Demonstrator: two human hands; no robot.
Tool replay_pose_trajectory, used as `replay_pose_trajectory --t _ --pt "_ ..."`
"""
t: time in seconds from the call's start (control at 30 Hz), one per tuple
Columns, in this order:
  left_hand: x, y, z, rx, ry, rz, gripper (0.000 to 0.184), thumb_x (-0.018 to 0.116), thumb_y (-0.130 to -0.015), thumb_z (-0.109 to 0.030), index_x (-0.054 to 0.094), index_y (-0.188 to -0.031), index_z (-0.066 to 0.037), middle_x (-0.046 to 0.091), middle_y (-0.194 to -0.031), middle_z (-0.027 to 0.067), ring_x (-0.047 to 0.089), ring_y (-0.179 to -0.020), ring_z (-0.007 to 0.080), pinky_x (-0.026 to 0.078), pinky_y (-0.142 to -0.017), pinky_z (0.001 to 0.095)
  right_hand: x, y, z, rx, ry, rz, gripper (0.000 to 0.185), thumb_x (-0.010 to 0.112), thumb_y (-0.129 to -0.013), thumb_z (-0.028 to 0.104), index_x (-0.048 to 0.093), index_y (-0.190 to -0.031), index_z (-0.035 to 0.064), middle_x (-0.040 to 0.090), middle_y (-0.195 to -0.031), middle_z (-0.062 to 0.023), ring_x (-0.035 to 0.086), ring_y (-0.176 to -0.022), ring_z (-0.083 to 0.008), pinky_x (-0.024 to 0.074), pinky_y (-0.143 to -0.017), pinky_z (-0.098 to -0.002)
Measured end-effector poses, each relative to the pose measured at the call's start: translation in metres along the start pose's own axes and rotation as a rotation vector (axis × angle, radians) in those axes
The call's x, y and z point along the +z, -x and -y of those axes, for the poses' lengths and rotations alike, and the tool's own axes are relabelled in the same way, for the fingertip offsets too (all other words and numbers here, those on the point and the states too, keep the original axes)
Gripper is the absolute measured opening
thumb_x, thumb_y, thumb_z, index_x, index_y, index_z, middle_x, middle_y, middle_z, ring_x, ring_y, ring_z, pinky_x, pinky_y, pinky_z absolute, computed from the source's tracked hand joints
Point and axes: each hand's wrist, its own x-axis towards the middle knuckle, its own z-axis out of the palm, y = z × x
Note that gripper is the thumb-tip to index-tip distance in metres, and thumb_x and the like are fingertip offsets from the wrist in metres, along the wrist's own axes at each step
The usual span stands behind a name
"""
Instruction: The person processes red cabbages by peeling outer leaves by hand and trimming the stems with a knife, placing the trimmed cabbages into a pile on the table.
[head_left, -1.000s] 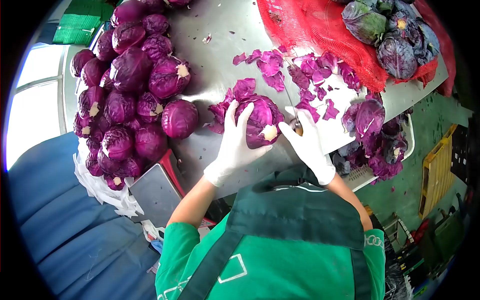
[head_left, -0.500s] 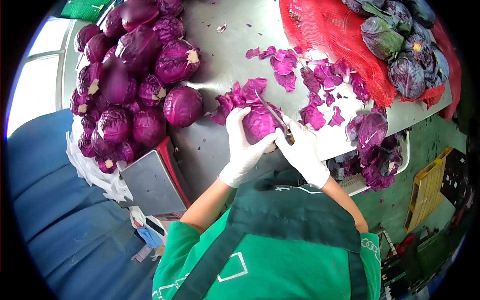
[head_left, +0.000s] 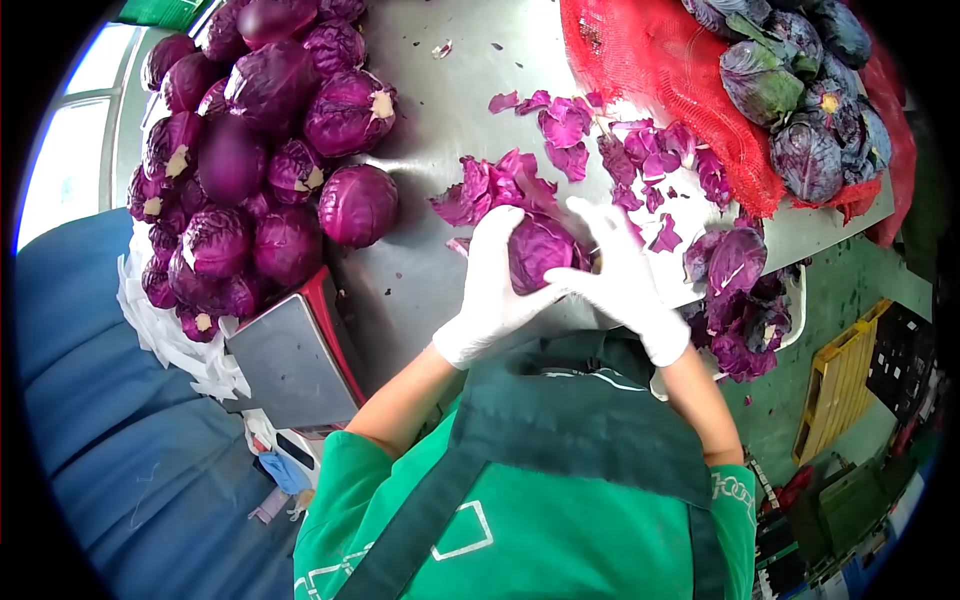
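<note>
A person's left hand (head_left: 495, 290) in a thin white glove curves around the left side of a round, glossy purple cabbage (head_left: 540, 255), fingers on the far side and thumb on the near side, at the front of a grey metal table (head_left: 425, 125). The white-gloved right hand (head_left: 625, 285) stands at its right side with fingers spread, its thumb near the left thumb; whether it grips anything is impossible to tell. The dark knife blade seen over the cabbage half a second ago no longer shows, so the work seems to have passed from blade to hands. Crinkled, loose purple leaves (head_left: 500, 188) fan out just behind the cabbage. Whole purple cabbage heads (head_left: 265, 85) are heaped leftward; a red mesh sack (head_left: 670, 110) lies at far right
</note>
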Motion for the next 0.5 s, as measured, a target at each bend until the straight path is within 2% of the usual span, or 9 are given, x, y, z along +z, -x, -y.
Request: replay_pose_trajectory --t 0.03,0.1,0.17,0.2,0.23,0.3,0.33,0.47,0.5 --pt "0.001 -0.001 0.001 0.024 -0.021 0.029 0.092 0.089 -0.065 -0.029 0.04 -0.138 0.0 0.044 -0.136 0.0224 0.044 -0.13 0.0393 0.036 -0.109 0.0479 0.012 0.001 -0.005 0.06 -0.04 0.058 0.08 0.078 -0.078 0.045 0.046 -0.139 0.0055 0.047 -0.131 -0.0135 0.052 -0.118 -0.0318 0.0462 -0.095 -0.0419" --pt "-0.001 -0.004 -0.002 -0.009 0.014 0.005 0.091 0.088 -0.066 -0.028 0.04 -0.138 0.001 0.045 -0.136 0.0233 0.045 -0.13 0.04 0.037 -0.109 0.0478 0.018 0.002 -0.016 0.034 -0.094 -0.004 0.071 0.076 -0.082 0.041 0.05 -0.138 0.0048 0.054 -0.125 -0.0132 0.057 -0.112 -0.0305 0.0474 -0.094 -0.0414" --pt "-0.007 -0.006 0.001 -0.042 0.087 0.085 0.093 0.088 -0.065 -0.022 0.037 -0.14 0.001 0.043 -0.139 0.0185 0.044 -0.131 0.0314 0.035 -0.112 0.0401 0.02 0.004 -0.022 0.1 -0.24 -0.057 0.059 0.072 -0.087 0.036 0.055 -0.133 0.0039 0.06 -0.114 -0.0141 0.062 -0.105 -0.0291 0.0498 -0.089 -0.0388" --pt "-0.005 -0.005 0.003 -0.016 0.081 0.063 0.093 0.088 -0.064 -0.021 0.037 -0.139 0.001 0.043 -0.138 0.0191 0.045 -0.13 0.0324 0.035 -0.111 0.0407 0.024 0.004 -0.021 -0.073 -0.031 -0.211 0.038 0.067 -0.092 0.029 0.062 -0.118 0.0024 0.063 -0.101 -0.0139 0.065 -0.091 -0.0289 0.0524 -0.079 -0.0367" --pt "-0.003 -0.006 0.004 -0.015 0.084 0.062 0.093 0.088 -0.064 -0.021 0.037 -0.139 0.001 0.043 -0.138 0.0191 0.045 -0.13 0.0324 0.035 -0.111 0.0407 0.022 0.003 -0.018 -0.073 -0.028 -0.211 0.038 0.067 -0.092 0.029 0.062 -0.118 0.0024 0.063 -0.101 -0.0139 0.065 -0.091 -0.0289 0.0524 -0.079 -0.0367" --pt "0.0 -0.008 0.005 0.085 0.039 -0.014 0.085 0.088 -0.062 -0.023 0.046 -0.132 -0.001 0.046 -0.134 0.0227 0.047 -0.128 0.0397 0.039 -0.108 0.0471 0.015 0.001 -0.009 0.044 0.093 -0.114 0.027 0.063 -0.094 0.028 0.062 -0.106 0.0031 0.061 -0.096 -0.0136 0.065 -0.082 -0.0302 0.0521 -0.071 -0.0381" --pt "0.001 -0.01 0.004 0.086 0.04 -0.015 0.085 0.088 -0.062 -0.023 0.046 -0.132 -0.001 0.046 -0.134 0.0227 0.047 -0.128 0.0397 0.039 -0.108 0.0471 0.017 -0.002 -0.012 -0.011 0.183 -0.157 0.022 0.059 -0.096 0.026 0.06 -0.098 0.004 0.058 -0.091 -0.0125 0.064 -0.075 -0.0307 0.0515 -0.067 -0.0403" --pt "0.003 -0.013 0.003 0.109 0.043 -0.034 0.073 0.087 -0.06 -0.019 0.049 -0.12 -0.003 0.048 -0.131 0.0211 0.048 -0.126 0.0373 0.039 -0.106 0.0461 0.015 -0.022 -0.024 -0.189 0.528 -0.316 0.015 0.054 -0.096 0.019 0.061 -0.1 0.0066 0.058 -0.092 -0.0117 0.064 -0.081 -0.0278 0.0527 -0.068 -0.0402" --pt "0.001 -0.014 0.005 0.156 0.064 -0.013 0.071 0.087 -0.06 -0.016 0.048 -0.117 -0.004 0.047 -0.132 0.0202 0.047 -0.126 0.0359 0.039 -0.107 0.0456 0.014 -0.036 -0.043 -0.046 0.576 -0.266 0.017 0.055 -0.092 0.015 0.063 -0.104 0.0068 0.058 -0.092 -0.0119 0.063 -0.087 -0.0271 0.0527 -0.072 -0.0394"
